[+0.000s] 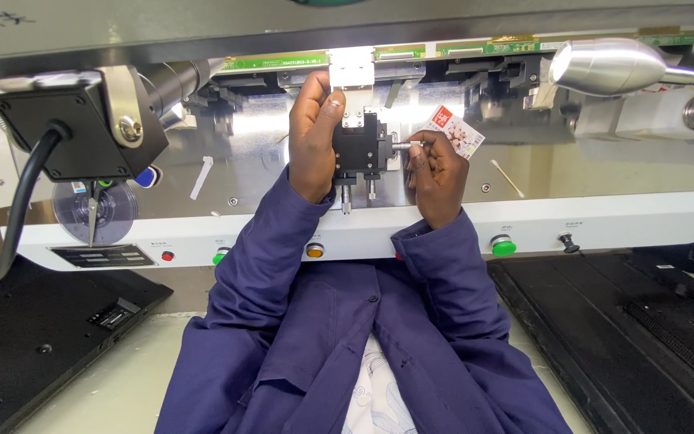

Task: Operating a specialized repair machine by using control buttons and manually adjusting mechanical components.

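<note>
At the middle of the machine's front, a small black fixture block (pixel 358 145) sits between both hands. The left hand (pixel 312 137) lies against the block's left side, thumb tip pressed near its top by a white bracket (pixel 352 67); the fingers wrap behind and are hidden, so the hold cannot be fully made out. The right hand (pixel 437 173) is at the block's right side, fingertips pinched together on a thin silver knob (pixel 406 145) sticking out sideways from the block. A small red-and-white card (pixel 455 130) shows just behind that hand, partly covered by the knuckles; whether it is held cannot be told. Glare off the metal panel (pixel 259 153) washes out detail behind the block. Two short silver pins hang under the block. A black camera box (pixel 66 133) with cable stands at the left, a silver lamp head (pixel 608 66) at the upper right, cut off by the edge. Blue sleeves (pixel 275 257) cover both forearms.
</note>
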